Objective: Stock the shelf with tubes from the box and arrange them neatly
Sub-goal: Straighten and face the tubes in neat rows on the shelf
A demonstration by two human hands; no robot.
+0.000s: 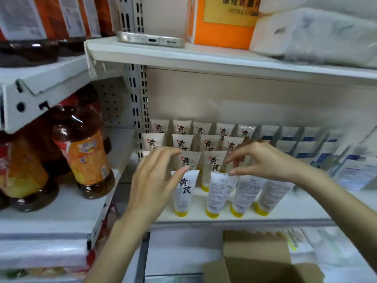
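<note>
The shelf (204, 218) carries cream tubes standing cap-down in rows from the back panel to the front edge. The front row holds four tubes with yellow caps: the leftmost tube (184, 193) faces forward with its printed characters visible; the other three (240, 194) show their text-covered backs and lean to the right.

The left hand (155, 178) is spread wide, fingers extended, with the thumb tip touching the top edge of the leftmost tube; it grips nothing. The right hand (265, 160) reaches in from the right. Its thumb and forefinger are pinched narrow at the top seam of the second front tube (219, 194); motion blur makes it uncertain whether the tube is actually clamped.

White-and-blue packs (318, 146) fill the right part of the shelf. An open cardboard box (255, 260) sits below the front edge. Oil bottles (85, 154) occupy the adjoining bay at the left.
</note>
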